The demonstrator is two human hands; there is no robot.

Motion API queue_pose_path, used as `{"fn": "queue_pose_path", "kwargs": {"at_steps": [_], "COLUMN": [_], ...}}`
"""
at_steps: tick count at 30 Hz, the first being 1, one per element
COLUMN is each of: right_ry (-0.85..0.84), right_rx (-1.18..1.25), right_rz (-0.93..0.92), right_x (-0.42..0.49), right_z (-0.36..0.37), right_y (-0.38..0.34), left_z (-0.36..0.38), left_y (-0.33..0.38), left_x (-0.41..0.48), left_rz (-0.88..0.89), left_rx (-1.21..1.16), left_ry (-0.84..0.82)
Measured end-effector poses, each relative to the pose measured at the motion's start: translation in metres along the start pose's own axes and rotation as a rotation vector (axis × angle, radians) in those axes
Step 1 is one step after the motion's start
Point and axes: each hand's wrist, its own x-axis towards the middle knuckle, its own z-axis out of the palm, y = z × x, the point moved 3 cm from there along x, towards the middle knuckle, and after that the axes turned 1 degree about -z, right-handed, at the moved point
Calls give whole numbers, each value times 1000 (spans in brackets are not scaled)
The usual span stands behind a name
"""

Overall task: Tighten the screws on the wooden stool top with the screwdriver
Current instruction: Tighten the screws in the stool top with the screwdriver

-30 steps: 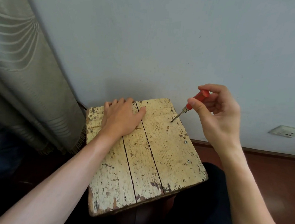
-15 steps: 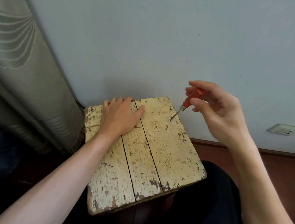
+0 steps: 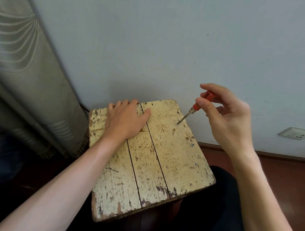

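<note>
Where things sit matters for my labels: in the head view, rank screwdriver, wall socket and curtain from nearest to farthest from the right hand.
1. screwdriver, pinched by the right hand itself.
2. wall socket, low down to the hand's right.
3. curtain, far off at the left.

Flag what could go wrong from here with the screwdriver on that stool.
1. The screwdriver leans well off vertical, and the right hand only pinches its red handle at the fingertips. Under load the tip may slip off and gouge the stool top.
2. The left hand presses flat on the top with its thumb spread toward the tip, so a leftward slip could jab it.
</note>
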Motion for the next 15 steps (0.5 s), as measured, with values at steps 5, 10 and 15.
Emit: {"fn": "queue_pose_path", "kwargs": {"at_steps": [5,10,15], "right_ry": [-213,-167,-12], "right_rx": [167,171,89], "right_rz": [-6,-5,11], "right_x": [1,1,4], "right_z": [-11,-10,1], "right_y": [4,3,-3], "left_z": [1,2,2], "left_y": [0,-1,-1], "left_x": [1,1,2], "left_rz": [-2,0,2], "left_rx": [11,7,8], "left_ry": [-1,3,4]}}
